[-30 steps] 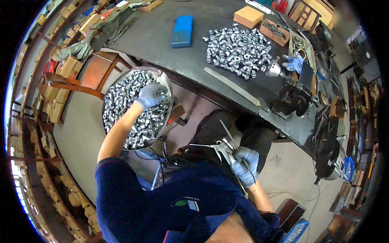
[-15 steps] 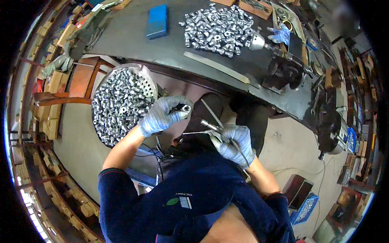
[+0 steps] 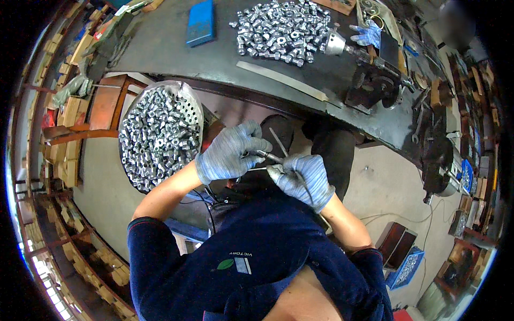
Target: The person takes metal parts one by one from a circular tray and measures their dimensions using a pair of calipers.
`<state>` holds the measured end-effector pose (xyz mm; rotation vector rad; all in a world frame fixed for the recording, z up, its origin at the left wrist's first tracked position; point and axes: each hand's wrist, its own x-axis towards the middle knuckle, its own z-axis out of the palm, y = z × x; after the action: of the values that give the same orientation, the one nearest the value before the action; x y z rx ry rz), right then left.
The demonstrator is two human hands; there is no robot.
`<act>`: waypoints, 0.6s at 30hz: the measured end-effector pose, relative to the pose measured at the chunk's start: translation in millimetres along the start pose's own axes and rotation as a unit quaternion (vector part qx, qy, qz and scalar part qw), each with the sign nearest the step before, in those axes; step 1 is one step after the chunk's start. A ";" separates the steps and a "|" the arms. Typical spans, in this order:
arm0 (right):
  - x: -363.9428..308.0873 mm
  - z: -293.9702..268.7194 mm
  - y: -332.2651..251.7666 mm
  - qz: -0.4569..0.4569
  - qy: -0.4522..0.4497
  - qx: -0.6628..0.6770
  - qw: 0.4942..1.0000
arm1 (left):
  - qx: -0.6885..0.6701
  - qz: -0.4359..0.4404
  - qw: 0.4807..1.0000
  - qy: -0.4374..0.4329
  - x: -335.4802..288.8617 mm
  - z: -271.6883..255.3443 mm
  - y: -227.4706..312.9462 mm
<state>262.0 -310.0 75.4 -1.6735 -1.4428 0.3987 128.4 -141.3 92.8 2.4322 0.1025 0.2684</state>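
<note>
A thin metal caliper-like tool (image 3: pixel 276 155) lies between the two gloved hands in front of the person's chest, its long axis slanting from the upper left, where a slim bar sticks up and away past the fingers, down toward the lower right into the palm. The right hand (image 3: pixel 302 179) is clenched around the tool's lower end, while the left hand (image 3: pixel 230 152) pinches a small metal part (image 3: pixel 256 154) against the tool's jaws, though whether it is a nut cannot be told. Just left of the left hand sits a perforated round basin (image 3: pixel 188 104) heaped with silvery nuts, and well beyond both hands a dark workbench (image 3: pixel 160 48) carries another pile of nuts (image 3: pixel 281 24) and a blue box (image 3: pixel 201 22).
</note>
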 end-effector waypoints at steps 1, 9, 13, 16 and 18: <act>0.0 -1.0 3.4 -0.007 0.006 0.001 1.000 | -0.047 0.000 0.999 0.001 2.3 -1.6 -1.3; 0.8 -1.9 5.5 -0.075 0.046 -0.042 0.995 | -0.372 -0.191 0.908 -0.036 -3.4 0.5 -5.9; -7.6 6.3 16.4 0.105 0.017 0.173 0.979 | -0.415 -0.150 0.897 -0.009 -2.8 8.3 -12.2; -13.1 -7.1 17.3 0.102 0.033 0.174 0.979 | -0.375 -0.187 0.905 0.077 -2.2 0.3 -19.9; -15.0 -12.2 15.9 0.063 0.036 0.111 0.991 | -0.196 -0.185 0.952 0.144 -0.8 -0.2 -34.5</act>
<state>276.7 -327.8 65.8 -1.5852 -1.1976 0.5419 127.4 -114.8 70.7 1.9192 0.5726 0.4271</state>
